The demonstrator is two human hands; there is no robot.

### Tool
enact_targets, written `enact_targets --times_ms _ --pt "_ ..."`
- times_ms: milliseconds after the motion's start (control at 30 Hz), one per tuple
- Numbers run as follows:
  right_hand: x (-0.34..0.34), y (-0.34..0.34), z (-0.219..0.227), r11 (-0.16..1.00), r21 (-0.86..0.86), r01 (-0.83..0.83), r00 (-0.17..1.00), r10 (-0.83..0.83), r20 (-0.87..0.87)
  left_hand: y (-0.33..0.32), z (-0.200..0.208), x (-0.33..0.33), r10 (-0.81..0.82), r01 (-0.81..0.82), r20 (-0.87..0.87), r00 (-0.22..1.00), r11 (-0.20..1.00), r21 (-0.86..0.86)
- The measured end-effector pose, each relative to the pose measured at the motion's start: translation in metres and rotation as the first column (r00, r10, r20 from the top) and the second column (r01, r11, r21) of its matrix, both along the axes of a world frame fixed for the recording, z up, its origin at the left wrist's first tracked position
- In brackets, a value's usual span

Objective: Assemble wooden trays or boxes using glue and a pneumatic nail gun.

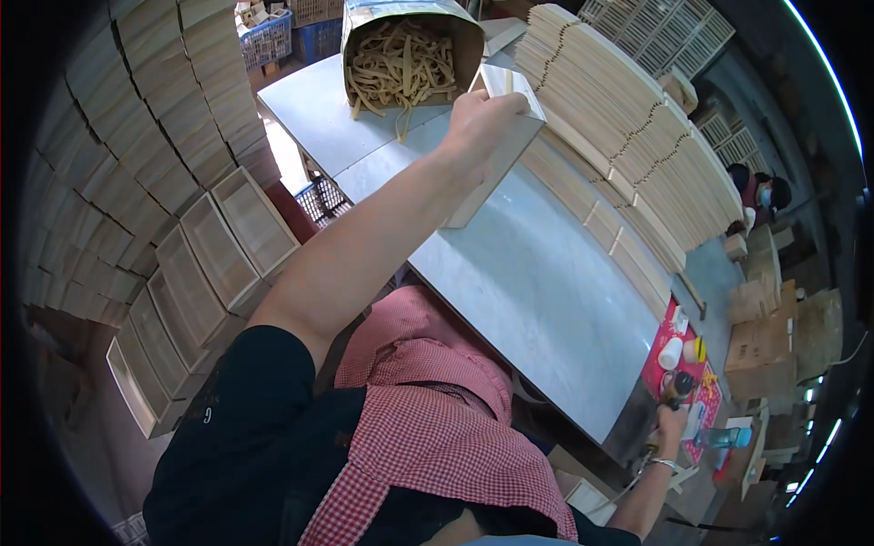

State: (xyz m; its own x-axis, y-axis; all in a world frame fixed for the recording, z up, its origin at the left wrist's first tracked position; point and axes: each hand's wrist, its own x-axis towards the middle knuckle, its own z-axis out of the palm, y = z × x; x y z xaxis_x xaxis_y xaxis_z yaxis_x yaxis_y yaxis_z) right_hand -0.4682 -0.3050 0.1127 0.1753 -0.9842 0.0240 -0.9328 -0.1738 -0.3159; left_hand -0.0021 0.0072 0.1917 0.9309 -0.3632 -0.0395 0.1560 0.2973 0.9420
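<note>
My left hand reaches across the table and is closed on the upper edge of a pale wooden box. The box is tilted on end over the white tabletop, and its inside is largely hidden. At the table's right end, my right hand is wrapped round a dark power tool. A thin cord or hose seems to run from near that hand; the tool's exact kind is too small to make out.
An open bag of tan strips lies beyond my left hand. Stacked wooden boards line the far side. Wooden drawers rise at left. A red cloth carries a white bottle; a blue-capped bottle stands nearby. Another person works far right.
</note>
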Motion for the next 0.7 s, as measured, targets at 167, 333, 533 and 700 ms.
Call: enact_targets --times_ms 167,333,533,700 --pt "0.087 0.042 0.079 0.942 -0.038 -0.335 0.912 0.334 0.239 0.011 0.004 -0.012 -0.041 0.041 0.004 0.999 0.999 0.000" --pt "0.187 0.065 0.131 0.551 -0.350 -0.757 0.461 0.831 0.311 0.010 0.004 -0.017 -0.057 0.057 0.029 0.998 0.998 0.003" --pt "0.293 0.133 0.194 0.326 -0.280 -0.903 0.267 0.936 0.227 0.012 0.000 -0.013 -0.070 0.071 0.024 0.997 0.997 -0.014" --pt "0.321 0.156 0.212 0.383 -0.191 -0.904 0.365 0.923 0.126 0.012 -0.001 -0.012 -0.079 0.081 0.035 0.996 0.995 -0.052"
